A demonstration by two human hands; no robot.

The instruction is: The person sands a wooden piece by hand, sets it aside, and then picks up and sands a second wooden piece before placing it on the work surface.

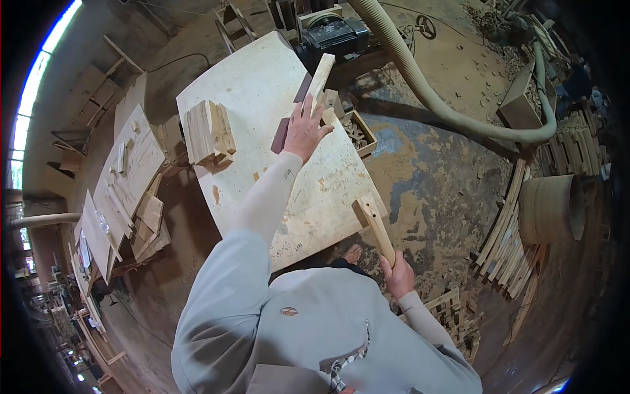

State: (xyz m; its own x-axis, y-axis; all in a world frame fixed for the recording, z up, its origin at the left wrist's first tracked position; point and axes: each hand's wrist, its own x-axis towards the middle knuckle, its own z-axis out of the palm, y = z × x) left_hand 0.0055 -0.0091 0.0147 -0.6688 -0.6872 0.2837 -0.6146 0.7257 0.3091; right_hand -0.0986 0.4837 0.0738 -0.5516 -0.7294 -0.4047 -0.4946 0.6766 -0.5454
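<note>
Here, plywood table (262,92) | dusty workshop floor (433,190) | hands: left (305,131) grips slat (320,77), right (398,276) grips stick (375,226)

pale matt wooden board (275,92), slats (375,226)

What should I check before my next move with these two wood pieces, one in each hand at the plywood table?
1. Left hand grip on the upright wood strip: ok, fingers wrapped around its lower end.
2. Right hand grip on the notched wood piece: ok, held at its lower end beside the table edge.
3. Plywood tabletop space near the strip: ok, bare sheet around the left hand.
4. Stack of wood blocks: ok, standing apart from both hands.
5. Dust hose: ok, lying on the floor beyond the table.
6. Whether the machine behind is running: cannot tell.
</note>
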